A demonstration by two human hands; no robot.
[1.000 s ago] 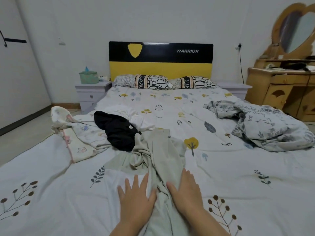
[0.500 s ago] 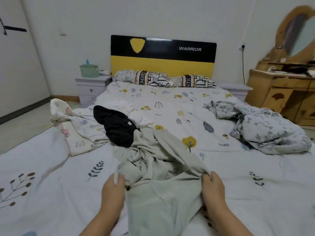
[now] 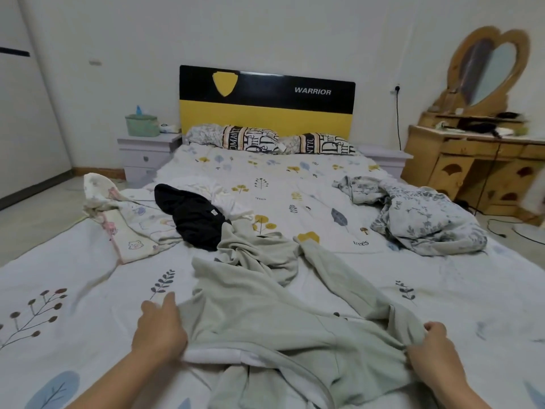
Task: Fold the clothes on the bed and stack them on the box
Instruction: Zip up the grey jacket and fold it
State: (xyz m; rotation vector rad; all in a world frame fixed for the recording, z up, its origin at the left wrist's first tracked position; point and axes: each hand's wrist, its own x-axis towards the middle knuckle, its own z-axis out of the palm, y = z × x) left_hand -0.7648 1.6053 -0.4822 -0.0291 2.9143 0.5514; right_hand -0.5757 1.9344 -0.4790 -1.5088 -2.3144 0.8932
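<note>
A pale green garment (image 3: 274, 317) lies crumpled and partly spread across the near part of the bed (image 3: 73, 290). My left hand (image 3: 160, 332) grips its left edge, fingers curled over the cloth. At the right edge, my right hand (image 3: 430, 348) pinches a bunched fold. A black garment (image 3: 191, 216) lies in a heap just beyond the green one, and a cream printed garment (image 3: 124, 219) lies to its left. No box is in view.
A rumpled grey floral blanket (image 3: 421, 216) lies at the bed's right side. Two pillows (image 3: 265, 140) rest against the black and yellow headboard. A white nightstand (image 3: 144, 154) stands at the left, a wooden dressing table (image 3: 477, 160) at the right.
My hands have moved apart, pulling the green garment wider and toward me. Earlier they lay flat on it close together, then took hold of its edges.
</note>
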